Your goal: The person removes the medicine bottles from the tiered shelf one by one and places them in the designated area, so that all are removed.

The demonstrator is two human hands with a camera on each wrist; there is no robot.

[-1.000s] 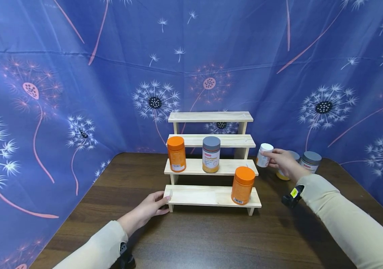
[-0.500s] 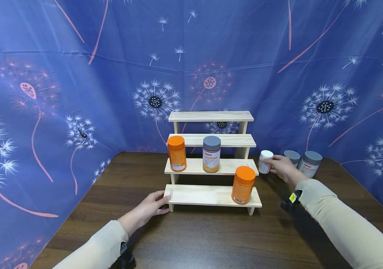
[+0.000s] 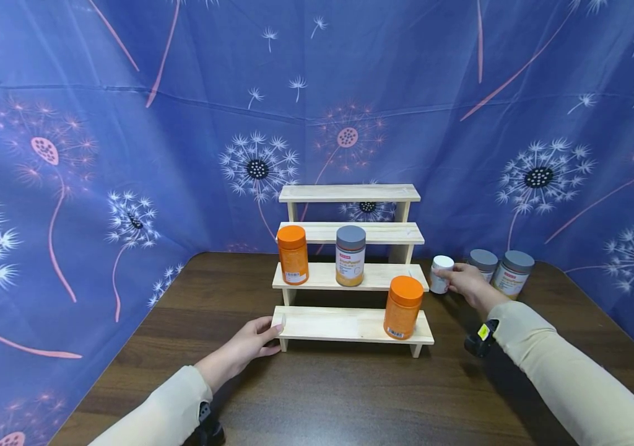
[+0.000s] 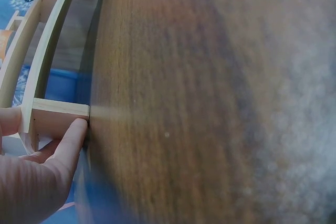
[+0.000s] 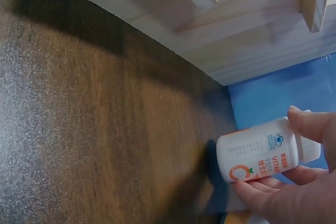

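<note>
My right hand (image 3: 470, 282) grips a small white vitamin bottle (image 3: 439, 274) between thumb and fingers, just right of the stepped wooden display shelf (image 3: 317, 323). In the right wrist view the bottle (image 5: 257, 151) shows an orange letter C and a white cap; a dark shadow lies beside its base. My left hand (image 3: 246, 342) holds the left end of the lowest step. In the left wrist view its thumb is at the board and a finger touches the short leg (image 4: 62, 109). An orange jar (image 3: 403, 308) stands at the right end of that step.
On the second step stand another orange jar (image 3: 293, 255) and a grey-lidded jar (image 3: 350, 256). Behind my right hand, two more grey-lidded jars, one partly hidden (image 3: 483, 261) and one farther right (image 3: 513, 274), stand on the brown table (image 3: 339, 396). A blue patterned cloth (image 3: 211, 204) hangs behind.
My right hand has lowered the white vitamin bottle and moved it slightly right, towards the table beside the shelf. My left hand keeps its hold on the lowest step.
</note>
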